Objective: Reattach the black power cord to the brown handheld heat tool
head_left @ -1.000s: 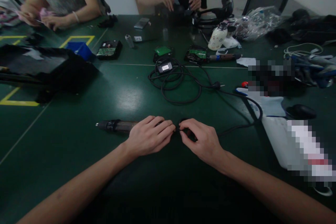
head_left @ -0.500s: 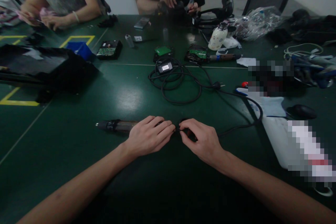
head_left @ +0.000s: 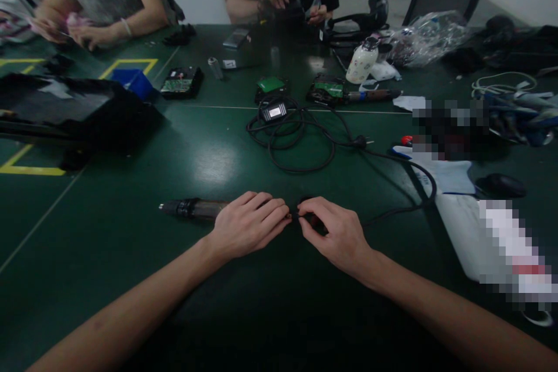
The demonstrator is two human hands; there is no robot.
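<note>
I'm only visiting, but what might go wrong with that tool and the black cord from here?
The black cord lies in loose loops and runs up to the right hand, so a tug might tangle it.

The dark tool looks rounded and lies on its side under the left hand; it could roll if let go.

The small dark piece at the fingertips is mostly hidden, and might slip or be misaligned.

No text is legible. The white label (head_left: 275, 112) on the black cable block (head_left: 271, 106) and the small white tag (head_left: 229, 64) farther back are too small to read; dark marks (head_left: 422, 173) on the pale, blue-edged item (head_left: 444, 177) may be letters.
</note>
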